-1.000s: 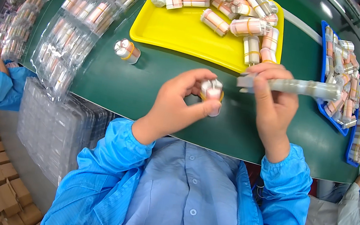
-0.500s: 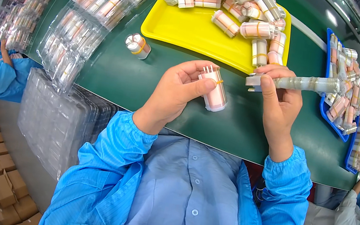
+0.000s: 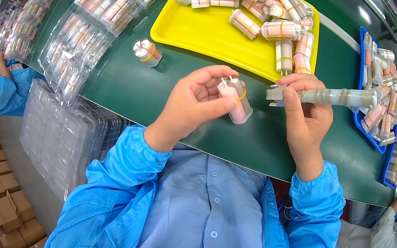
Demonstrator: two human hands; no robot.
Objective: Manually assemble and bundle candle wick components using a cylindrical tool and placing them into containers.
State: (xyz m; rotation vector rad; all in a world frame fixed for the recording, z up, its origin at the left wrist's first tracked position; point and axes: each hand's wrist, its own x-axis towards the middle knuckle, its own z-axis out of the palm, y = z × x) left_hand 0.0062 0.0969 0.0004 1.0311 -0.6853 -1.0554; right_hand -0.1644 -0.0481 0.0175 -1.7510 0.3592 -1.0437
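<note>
My left hand (image 3: 187,102) is closed round a small bundle of pink and pale cylinders (image 3: 240,111) with a yellow band round it and a clear cap at its lower end. The bundle tilts with its white and metal-pinned top toward the upper left. Between thumb and fingers, my right hand (image 3: 309,122) grips a pale translucent rod-like tool (image 3: 348,98), held level; its flat white end points at the bundle, a short gap away. Another banded bundle (image 3: 147,52) lies alone on the green table, left of my hands.
Beyond my hands, a yellow tray (image 3: 195,44) holds many banded bundles. Filled clear blister packs (image 3: 74,37) lie at left, above stacked clear trays (image 3: 58,138). A blue tray (image 3: 369,136) of bundles stands at right. Cardboard boxes (image 3: 5,210) cover the floor; co-workers sit on both sides.
The bundle has turned in my left hand, so its pins no longer stand up the same way and more of its top shows. The rod has shifted slightly; both hands keep their grip.
</note>
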